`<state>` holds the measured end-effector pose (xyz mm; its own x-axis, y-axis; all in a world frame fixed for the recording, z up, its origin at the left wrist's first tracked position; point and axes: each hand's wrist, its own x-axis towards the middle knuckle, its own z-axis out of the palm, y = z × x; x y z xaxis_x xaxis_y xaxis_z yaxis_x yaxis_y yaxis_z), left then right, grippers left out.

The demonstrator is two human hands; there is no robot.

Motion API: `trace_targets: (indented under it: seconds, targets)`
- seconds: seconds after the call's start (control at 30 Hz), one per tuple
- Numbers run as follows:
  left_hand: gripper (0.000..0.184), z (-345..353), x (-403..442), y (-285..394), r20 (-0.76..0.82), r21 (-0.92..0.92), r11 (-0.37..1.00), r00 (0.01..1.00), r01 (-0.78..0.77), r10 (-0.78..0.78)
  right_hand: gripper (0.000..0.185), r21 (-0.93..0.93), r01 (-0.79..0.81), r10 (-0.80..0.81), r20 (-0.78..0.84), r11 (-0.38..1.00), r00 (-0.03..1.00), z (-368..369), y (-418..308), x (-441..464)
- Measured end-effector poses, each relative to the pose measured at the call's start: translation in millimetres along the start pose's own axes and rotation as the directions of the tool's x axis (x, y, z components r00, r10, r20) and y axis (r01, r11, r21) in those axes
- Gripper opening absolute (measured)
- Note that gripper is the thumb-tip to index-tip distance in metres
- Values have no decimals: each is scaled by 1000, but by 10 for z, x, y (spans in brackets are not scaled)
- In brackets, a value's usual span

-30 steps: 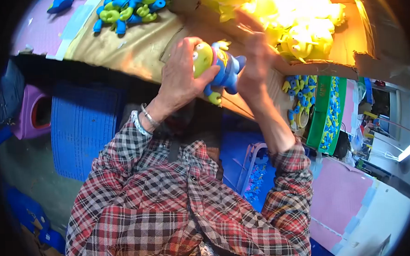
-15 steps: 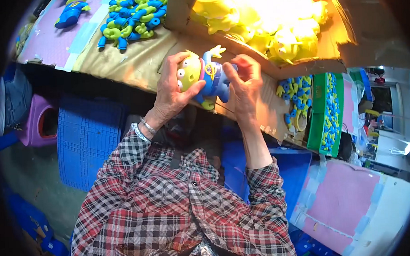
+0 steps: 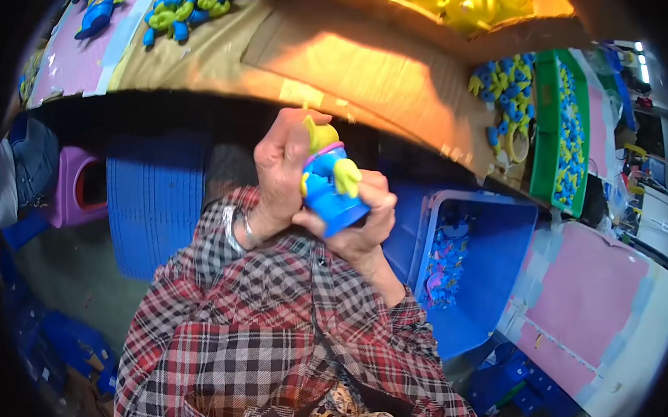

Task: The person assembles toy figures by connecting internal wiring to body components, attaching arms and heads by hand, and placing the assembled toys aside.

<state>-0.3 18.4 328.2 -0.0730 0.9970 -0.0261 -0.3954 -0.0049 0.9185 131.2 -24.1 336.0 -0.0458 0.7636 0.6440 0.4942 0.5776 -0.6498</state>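
Note:
Close to my chest, both hands grip one toy alien figure [image 3: 331, 185] with a yellow-green head and a blue body. My left hand [image 3: 280, 166] is wrapped round the head, hiding most of it. Around the lower body and base, my right hand [image 3: 364, 222] closes from below and the right. A yellow-green arm of the figure points toward me. Its face is turned out of sight.
A cardboard box [image 3: 483, 42] of yellow heads stands on the bench. Blue and green arm parts [image 3: 504, 89] lie beside a green tray [image 3: 545, 125]. Below are a blue bin [image 3: 486, 276] with scraps inside and a purple stool [image 3: 68, 190].
Both hands have brought the figure from over the bench edge down toward my chest. It has turned from lying sideways, face showing, to more upright with the face hidden. The view has shifted too.

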Motion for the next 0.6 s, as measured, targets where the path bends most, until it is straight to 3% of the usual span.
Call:
trace_targets:
  seconds: [0.03,0.07,0.1,0.13,0.2,0.23,0.27,0.33,0.37,0.43,0.6]
  targets:
    - [42,-85,23,-7,93,-13,1000,996,-6,7,85,43,-21,17,91,999,996,-86,-125,-26]
    - [40,-129,-27,22,161,-89,986,979,143,-127,80,130,-25,-1,202,991,979,-215,-148,-103]
    - [42,-187,-27,41,342,65,997,938,43,-63,66,181,-51,4,250,982,968,-400,-108,-93]
    - [45,-236,-21,57,524,185,979,851,-85,-26,52,168,-164,128,211,972,969,-499,-123,-119]
    - [45,-192,-37,107,573,165,984,819,-69,-38,37,202,-488,498,0,849,867,-426,-186,-157]
    - [45,-171,21,144,602,166,985,795,-42,-68,41,231,-577,602,-52,784,797,-304,-142,-121]
    - [45,-156,74,149,630,171,985,771,-24,-90,47,259,-616,654,-92,744,751,-172,-62,-56]
    - [49,-102,88,119,627,200,977,776,-68,-74,47,422,-672,744,-11,609,668,44,-93,51]
    - [49,-53,69,143,608,199,978,791,-68,-69,48,426,-719,775,63,549,629,48,-116,135]
    - [45,-72,29,237,586,287,957,797,-35,-146,52,377,-706,741,74,599,668,53,-138,111]
    - [29,57,-166,341,509,285,948,860,-139,-27,56,316,-647,629,169,694,758,-65,-363,164]
